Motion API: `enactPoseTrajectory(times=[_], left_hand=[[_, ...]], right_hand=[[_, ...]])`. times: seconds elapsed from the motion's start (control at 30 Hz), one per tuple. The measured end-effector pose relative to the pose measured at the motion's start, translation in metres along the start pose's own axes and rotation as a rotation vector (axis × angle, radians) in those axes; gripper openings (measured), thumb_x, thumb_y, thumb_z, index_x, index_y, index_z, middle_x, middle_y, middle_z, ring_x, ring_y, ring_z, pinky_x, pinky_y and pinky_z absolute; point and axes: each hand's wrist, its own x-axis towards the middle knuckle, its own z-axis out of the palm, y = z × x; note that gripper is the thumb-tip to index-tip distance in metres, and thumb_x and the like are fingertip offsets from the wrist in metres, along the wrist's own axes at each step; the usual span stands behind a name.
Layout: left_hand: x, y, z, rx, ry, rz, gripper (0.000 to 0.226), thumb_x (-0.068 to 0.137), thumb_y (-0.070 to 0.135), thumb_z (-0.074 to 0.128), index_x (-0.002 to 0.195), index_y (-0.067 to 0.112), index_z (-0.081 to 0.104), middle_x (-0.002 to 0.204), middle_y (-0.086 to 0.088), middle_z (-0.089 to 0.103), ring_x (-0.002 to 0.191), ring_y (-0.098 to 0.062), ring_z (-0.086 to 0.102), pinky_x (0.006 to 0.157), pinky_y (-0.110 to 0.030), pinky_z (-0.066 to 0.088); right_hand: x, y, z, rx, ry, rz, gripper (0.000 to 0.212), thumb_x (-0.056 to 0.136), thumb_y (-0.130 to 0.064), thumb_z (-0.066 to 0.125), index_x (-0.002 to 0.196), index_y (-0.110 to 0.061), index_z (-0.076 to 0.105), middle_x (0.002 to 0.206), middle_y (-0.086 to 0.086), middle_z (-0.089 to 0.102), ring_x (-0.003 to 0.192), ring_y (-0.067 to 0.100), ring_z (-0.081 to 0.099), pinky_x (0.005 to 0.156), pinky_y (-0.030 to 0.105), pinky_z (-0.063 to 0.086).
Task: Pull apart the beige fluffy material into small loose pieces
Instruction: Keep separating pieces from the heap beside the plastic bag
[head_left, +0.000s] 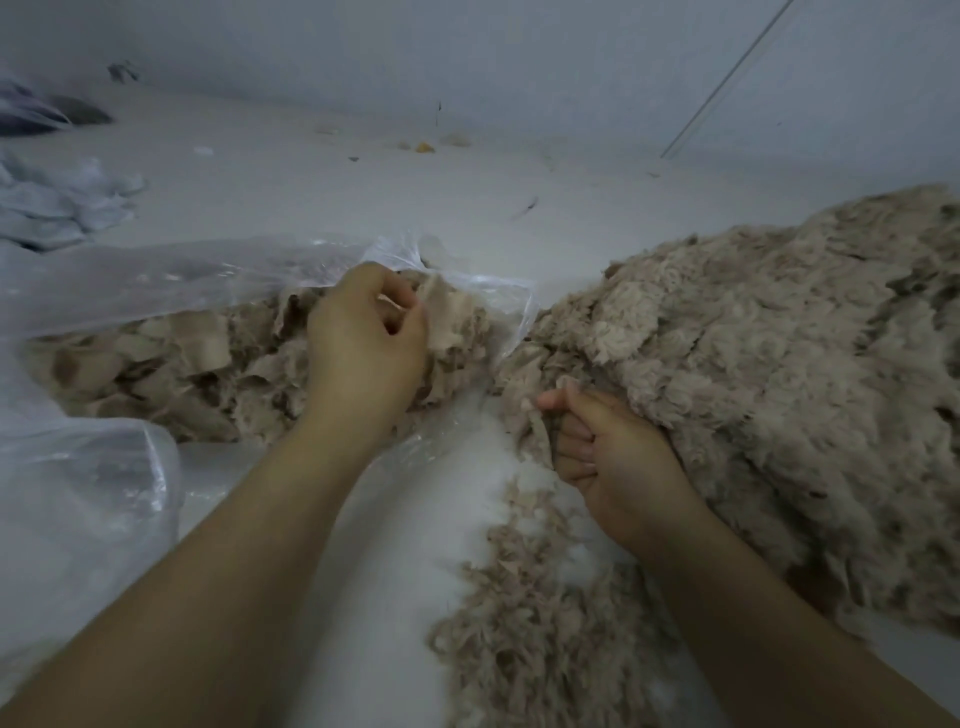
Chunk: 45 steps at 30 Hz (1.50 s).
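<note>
While the left hand (363, 332) pinches a fuzzy scrap (447, 312), the right hand (613, 447) seemingly clutches shaggy beige fluff (753, 364).

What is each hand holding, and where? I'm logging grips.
The left hand pinches a beige scrap at the bag's mouth; the right hand grips the fluffy pile's near edge.

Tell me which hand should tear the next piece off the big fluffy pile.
Probably the right hand: it already grips the edge of the big beige pile. The left hand is busy, curled round a scrap at the mouth of the clear plastic bag.
</note>
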Motion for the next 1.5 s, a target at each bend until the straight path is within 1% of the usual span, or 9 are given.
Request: enactPoseTrajectory(times=[0.1,0.2,0.33,0.47,0.57,0.67,0.97,1.23,1.5], left_hand=[[0.019,-0.010,-0.016,0.362,0.028,0.091,0.008,0.085,0.011,0.059,0.079,0.014,0.056,0.064,-0.001,0.058,0.058,-0.017,0.054,0.056,-0.025,0.043],[0.023,-0.015,-0.017,0.744,-0.141,0.090,0.012,0.085,0.010,0.055,0.085,0.008,0.067,0.079,-0.014,0.065,0.073,-0.035,0.060,0.058,-0.035,0.042],[0.010,-0.008,-0.013,0.867,-0.087,0.199,0.032,0.091,0.031,0.056,0.088,0.000,0.063,0.091,-0.021,0.062,0.070,-0.040,0.060,0.053,-0.034,0.033],[-0.019,0.008,0.006,0.658,-0.072,0.400,0.019,0.089,0.026,0.059,0.080,0.009,0.055,0.076,-0.007,0.055,0.057,-0.033,0.053,0.046,-0.029,0.029],[-0.035,0.014,0.042,0.565,-0.458,0.142,0.038,0.088,0.052,0.056,0.070,0.019,0.058,0.062,0.003,0.057,0.056,-0.018,0.055,0.047,-0.030,0.040],[-0.037,0.008,0.063,0.384,-0.612,-0.005,0.029,0.091,0.034,0.058,0.072,0.012,0.062,0.061,-0.003,0.058,0.058,-0.019,0.056,0.051,-0.034,0.044],[-0.038,0.004,0.059,-0.354,-0.444,-0.268,0.018,0.098,0.006,0.054,0.081,0.003,0.060,0.057,-0.009,0.059,0.045,-0.018,0.056,0.040,-0.024,0.042],[-0.039,-0.002,0.064,-0.550,-0.397,-0.318,0.016,0.098,0.004,0.052,0.088,-0.002,0.062,0.055,-0.016,0.059,0.040,-0.021,0.053,0.038,-0.023,0.041],[-0.041,-0.002,0.055,-0.590,-0.265,-0.254,0.021,0.099,0.013,0.053,0.080,0.016,0.063,0.048,-0.013,0.055,0.033,-0.021,0.047,0.034,-0.024,0.036]], right_hand=[[0.004,-0.007,0.006,-0.003,0.018,0.080,0.032,0.103,-0.025,0.045,0.086,-0.008,0.066,0.048,-0.009,0.038,0.036,0.002,0.027,0.034,0.016,0.023],[0.012,-0.016,0.008,0.069,0.003,0.144,0.030,0.104,-0.024,0.044,0.090,-0.008,0.065,0.049,-0.008,0.037,0.037,0.002,0.025,0.034,0.015,0.022],[0.017,-0.012,0.004,0.156,-0.039,0.127,0.028,0.104,-0.023,0.042,0.099,-0.007,0.064,0.051,-0.008,0.038,0.037,0.001,0.028,0.034,0.014,0.026],[0.018,-0.006,0.000,0.217,-0.089,0.115,0.027,0.103,-0.023,0.043,0.099,-0.008,0.065,0.053,-0.007,0.036,0.040,0.002,0.028,0.034,0.014,0.027],[0.019,-0.008,0.001,0.212,-0.093,0.118,0.030,0.104,-0.024,0.040,0.100,-0.008,0.065,0.052,-0.008,0.035,0.039,0.002,0.027,0.035,0.014,0.027],[0.018,-0.007,0.001,0.213,-0.088,0.119,0.030,0.105,-0.024,0.039,0.101,-0.008,0.064,0.050,-0.008,0.034,0.038,0.002,0.026,0.034,0.014,0.027],[0.027,-0.013,-0.003,0.034,-0.147,0.083,0.025,0.104,-0.015,0.042,0.123,-0.018,0.057,0.051,-0.008,0.037,0.040,0.001,0.029,0.036,0.015,0.028],[0.031,-0.020,-0.003,-0.103,-0.212,0.053,0.017,0.099,-0.012,0.050,0.082,-0.008,0.052,0.042,-0.006,0.046,0.033,0.001,0.032,0.033,0.014,0.027],[0.031,-0.017,-0.007,-0.117,-0.172,0.015,0.034,0.082,-0.035,0.064,0.097,-0.005,0.055,0.045,-0.004,0.035,0.043,0.010,0.025,0.050,0.028,0.021]])
